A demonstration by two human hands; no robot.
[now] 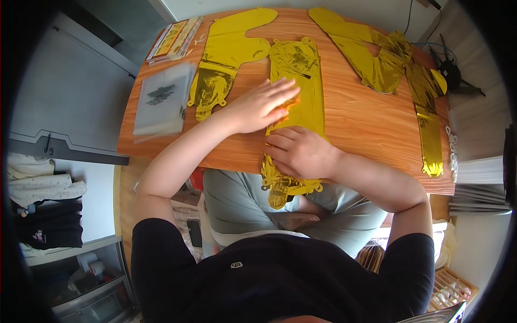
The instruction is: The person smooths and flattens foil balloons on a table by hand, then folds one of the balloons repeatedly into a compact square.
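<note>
A flat gold foil balloon (306,110) lies lengthwise in front of me, its crinkled near end hanging over the table's edge above my lap. My left hand (263,106) is stretched out over its left side, fingers extended and slightly blurred, holding nothing. Just nearer to me, my right hand (302,153) rests on the same balloon with bent fingers curled at its left edge; its thumb is hidden. Another flat gold foil balloon (229,40), with a rounded curve, lies to the left. Farther right lies a bent gold foil balloon (371,56), crumpled at its right end.
On the wooden table (361,132), a stack of clear plastic bags (161,121) lies at left. Behind it sits a pile of printed packets (175,40). A narrow gold foil piece (429,134) and a white ring chain (452,153) are along the right edge, near black cables (452,75).
</note>
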